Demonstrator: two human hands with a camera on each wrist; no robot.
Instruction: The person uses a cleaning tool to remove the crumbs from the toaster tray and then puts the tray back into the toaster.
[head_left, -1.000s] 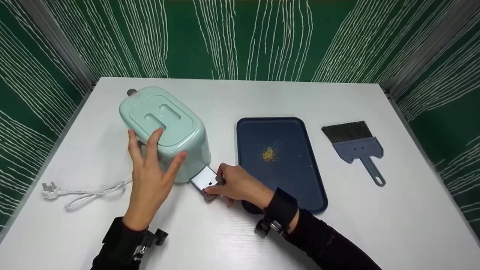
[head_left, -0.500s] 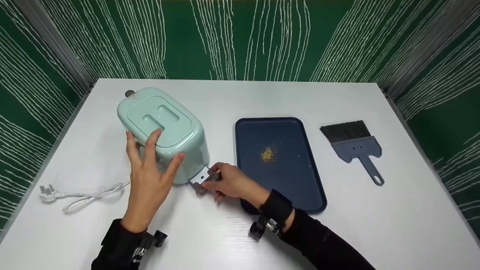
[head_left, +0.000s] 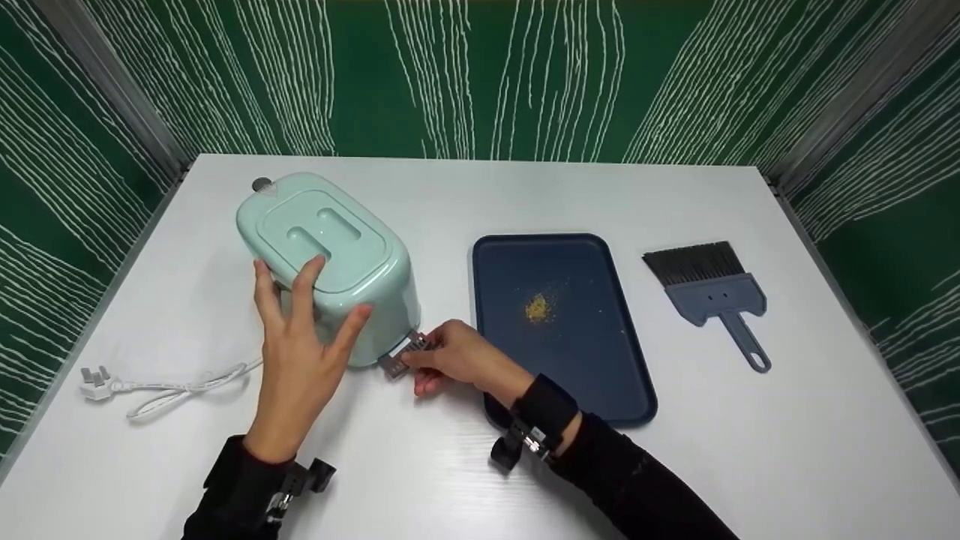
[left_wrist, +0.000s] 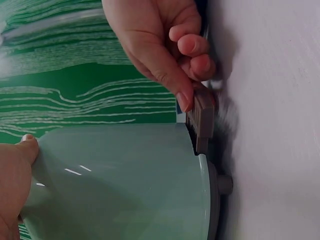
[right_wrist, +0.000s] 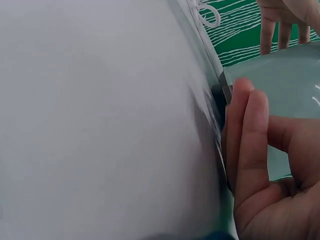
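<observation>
A mint-green toaster [head_left: 375, 277] with a lidded top stands at the left of the table. My left hand [head_left: 304, 367] rests on its near side and top edge, fingers spread and thumb toward the front end. My right hand [head_left: 469, 356] pinches the grey end of the crumb tray [head_left: 403, 355] between thumb and fingers, low at the toaster's front end. Most of the crumb tray is hidden inside the toaster, with a short metal strip showing. In the left wrist view, the tray's brown-grey handle [left_wrist: 204, 115] sits close to the toaster's bottom edge.
A navy tray [head_left: 499, 262] with a small heap of yellow crumbs [head_left: 537, 308] lies right of the toaster, partly under my right forearm. Farther right lies a blue-grey brush [head_left: 716, 296] with black bristles. The white cord and plug [head_left: 97, 382] lie at left.
My right hand has pushed the crumb tray farther into the toaster, moving left and slightly up, so less metal shows. The left hand and toaster keep their places.
</observation>
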